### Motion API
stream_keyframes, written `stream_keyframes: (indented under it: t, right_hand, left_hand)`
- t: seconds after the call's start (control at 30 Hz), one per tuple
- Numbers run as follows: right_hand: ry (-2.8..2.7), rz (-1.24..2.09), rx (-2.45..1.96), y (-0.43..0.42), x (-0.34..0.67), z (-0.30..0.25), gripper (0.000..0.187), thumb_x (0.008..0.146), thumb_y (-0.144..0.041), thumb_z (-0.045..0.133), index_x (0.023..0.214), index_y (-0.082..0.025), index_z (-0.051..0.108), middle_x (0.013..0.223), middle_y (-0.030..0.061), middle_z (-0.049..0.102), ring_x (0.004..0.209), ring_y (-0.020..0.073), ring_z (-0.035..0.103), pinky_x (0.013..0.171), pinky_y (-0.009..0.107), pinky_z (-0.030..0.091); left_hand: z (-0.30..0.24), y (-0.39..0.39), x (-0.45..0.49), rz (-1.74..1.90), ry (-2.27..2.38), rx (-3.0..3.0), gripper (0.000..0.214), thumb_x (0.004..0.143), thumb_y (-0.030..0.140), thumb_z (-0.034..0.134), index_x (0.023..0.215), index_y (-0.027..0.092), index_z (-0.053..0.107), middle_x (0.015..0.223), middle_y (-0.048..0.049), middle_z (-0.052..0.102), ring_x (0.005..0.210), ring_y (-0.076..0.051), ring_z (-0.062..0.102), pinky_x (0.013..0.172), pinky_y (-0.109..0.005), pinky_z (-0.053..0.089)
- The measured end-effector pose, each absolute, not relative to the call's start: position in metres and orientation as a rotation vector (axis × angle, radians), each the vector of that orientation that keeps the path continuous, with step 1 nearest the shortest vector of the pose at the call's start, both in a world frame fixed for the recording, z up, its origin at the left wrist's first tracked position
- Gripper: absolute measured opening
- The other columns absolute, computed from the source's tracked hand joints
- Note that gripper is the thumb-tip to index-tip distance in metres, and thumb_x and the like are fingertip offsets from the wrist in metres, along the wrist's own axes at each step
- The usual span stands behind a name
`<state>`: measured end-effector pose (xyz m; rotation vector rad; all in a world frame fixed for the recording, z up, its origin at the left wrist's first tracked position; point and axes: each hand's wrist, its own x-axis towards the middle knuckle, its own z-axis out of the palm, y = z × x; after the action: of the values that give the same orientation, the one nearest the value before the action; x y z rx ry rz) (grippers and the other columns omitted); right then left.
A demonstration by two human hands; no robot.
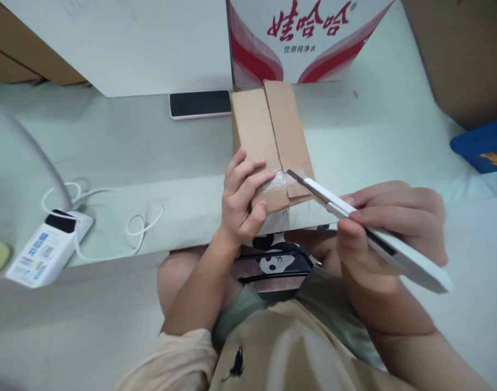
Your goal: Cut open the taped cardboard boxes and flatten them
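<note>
A small brown cardboard box [268, 127] lies on the pale surface in front of me, its flaps closed along a centre seam with clear tape [275, 182] at the near end. My left hand [242, 201] grips the box's near left corner, fingers curled over the top. My right hand [395, 222] is closed on a white utility knife [378, 236]. The knife's metal blade tip [294, 174] touches the taped seam at the box's near edge.
A phone [199, 103] lies face up behind the box on the left. A red-and-white printed carton [301, 38] stands at the back. A white power bank with coiled cable [45, 250] sits left. A blue object [482, 144] and a brown box [460, 54] are right.
</note>
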<state>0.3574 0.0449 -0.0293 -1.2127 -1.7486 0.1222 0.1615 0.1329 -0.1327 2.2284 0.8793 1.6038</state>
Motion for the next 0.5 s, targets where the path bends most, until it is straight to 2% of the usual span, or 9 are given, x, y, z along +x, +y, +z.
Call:
stream_keyframes:
  t: [0.17,0.33,0.4,0.5]
  right_hand:
    - [-1.793,0.074,-1.259,0.044,0.360,-0.042,0.009,0.092,-0.030,0.073,0.092,-0.025,0.065,0.086,0.0022,0.066,0.084,0.0183,0.069,0.074,0.037,0.062]
    - [-1.808,-0.087,-1.102,0.059,0.355,-0.049,0.016,0.092,-0.034,0.071,0.081,-0.027,0.061,0.076,-0.0002,0.063,0.075,0.0172,0.068,0.068,0.036,0.062]
    - [-1.831,-0.063,-1.014,0.062,0.351,-0.046,0.021,0.092,-0.033,0.071,0.076,-0.027,0.059,0.075,-0.0002,0.066,0.082,0.0192,0.072,0.073,0.037,0.064]
    - [-1.894,0.150,-1.078,0.063,0.344,-0.045,0.027,0.097,-0.035,0.064,0.072,-0.026,0.057,0.090,0.0015,0.076,0.105,0.0220,0.076,0.095,0.042,0.063]
  left_hand:
    - [-0.133,0.131,0.162,1.553,0.960,2.259,0.049,0.104,0.053,0.032,0.130,0.026,0.064,0.133,-0.0068,0.064,0.137,-0.031,0.057,0.127,-0.060,0.034]
    - [-0.132,0.130,0.164,1.570,0.942,2.246,0.044,0.104,0.048,0.035,0.131,0.027,0.063,0.133,-0.0070,0.064,0.136,-0.030,0.058,0.127,-0.058,0.035]
    - [-0.132,0.130,0.165,1.577,0.927,2.255,0.043,0.103,0.047,0.036,0.131,0.027,0.062,0.133,-0.0071,0.064,0.133,-0.029,0.060,0.127,-0.057,0.036]
    - [-0.131,0.130,0.166,1.594,0.900,2.256,0.042,0.104,0.046,0.038,0.131,0.026,0.062,0.132,-0.0072,0.064,0.128,-0.028,0.063,0.127,-0.057,0.036]
